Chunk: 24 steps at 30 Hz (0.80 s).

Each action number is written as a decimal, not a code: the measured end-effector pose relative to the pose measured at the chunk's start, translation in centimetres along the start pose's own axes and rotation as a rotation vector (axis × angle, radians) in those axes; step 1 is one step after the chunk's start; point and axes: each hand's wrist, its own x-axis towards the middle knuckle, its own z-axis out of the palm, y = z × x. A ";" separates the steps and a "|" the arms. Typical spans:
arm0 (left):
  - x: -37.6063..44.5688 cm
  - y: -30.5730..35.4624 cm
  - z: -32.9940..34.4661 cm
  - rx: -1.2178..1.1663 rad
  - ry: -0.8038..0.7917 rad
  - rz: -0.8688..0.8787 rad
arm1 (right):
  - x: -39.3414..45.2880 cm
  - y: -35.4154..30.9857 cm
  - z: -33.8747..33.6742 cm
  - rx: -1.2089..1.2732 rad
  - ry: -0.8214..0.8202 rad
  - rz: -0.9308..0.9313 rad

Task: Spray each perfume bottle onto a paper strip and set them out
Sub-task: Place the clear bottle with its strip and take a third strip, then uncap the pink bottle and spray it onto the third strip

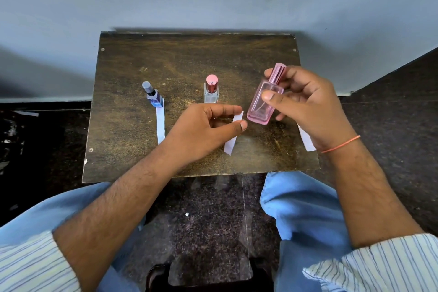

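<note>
Pink glass bottle held tilted above the small dark wooden table point(123, 59), near its right edge.

The right hand point(310, 104) curls its fingers around the rectangular pink glass perfume bottle point(262, 104); smooth and fragile, better gripped on the flat sides. The left hand point(201, 130) pinches the thin white paper strip point(233, 134), light and limp.

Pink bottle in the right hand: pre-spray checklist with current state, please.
1. Right hand grips the pink bottle firmly, lifted off the table: ok.
2. Cap off the pink bottle: not ok, it looks still on.
3. Left hand pinches a paper strip beside the bottle: ok.
4. Nozzle aimed at that strip: cannot tell, nozzle is covered.
5. Blue bottle standing at the head of its own strip: ok.
6. Red-capped bottle upright, clear of both hands: ok.
</note>
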 end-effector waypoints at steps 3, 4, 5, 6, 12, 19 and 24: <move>-0.2 0.5 0.3 -0.024 -0.029 0.028 | -0.3 -0.3 0.1 0.070 -0.102 -0.005; -0.3 0.8 0.4 -0.028 -0.055 0.053 | -0.4 -0.3 0.2 0.086 -0.125 0.001; -0.4 1.0 0.6 -0.020 -0.080 0.083 | -0.5 -0.4 0.5 0.100 -0.142 0.006; -0.5 1.2 0.8 -0.001 -0.091 0.110 | -0.6 -0.4 0.7 0.106 -0.156 0.012; -0.4 1.0 1.3 0.064 -0.072 0.112 | -0.8 -0.6 0.9 0.057 -0.147 0.070; -0.2 0.7 1.5 0.050 -0.149 0.103 | -0.9 -1.1 0.9 0.117 -0.035 0.112; -0.4 0.5 1.6 0.053 -0.148 0.108 | -0.6 -1.2 0.3 0.225 0.064 0.145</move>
